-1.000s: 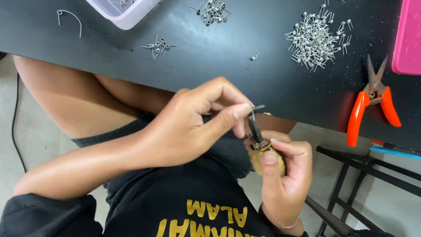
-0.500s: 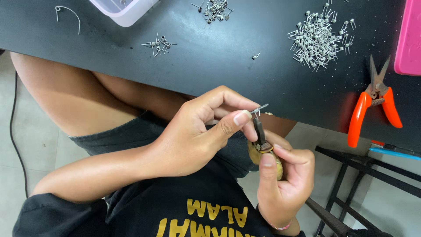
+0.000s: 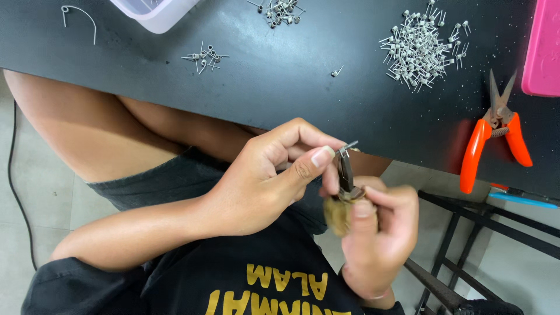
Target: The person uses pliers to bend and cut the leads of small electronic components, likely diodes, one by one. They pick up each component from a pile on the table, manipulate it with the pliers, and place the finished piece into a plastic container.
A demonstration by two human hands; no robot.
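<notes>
Seemingly best kept steady: right hand (image 3: pixel 379 245) clamps small pliers (image 3: pixel 345 172) gripping a tiny wire coil (image 3: pixel 348 146) below the table (image 3: pixel 303 70) edge, left hand (image 3: pixel 274 175) fingers pinched shut on it, easing without twisting.

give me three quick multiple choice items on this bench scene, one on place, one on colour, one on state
1. Where do the cutters lie?
A. on the black table, near the pink tray
B. on the floor
C. in the white tub

2. What colour are the cutters' handles?
A. blue
B. orange
C. green

3. How do the pliers stand?
A. lying on the table
B. hanging from a hook
C. held in the right hand, left hand fingertips at their tip

Key: 1 A, they rest on the dark top; 2 B, both handles are orange; 3 C, both hands meet below the table edge.
</notes>
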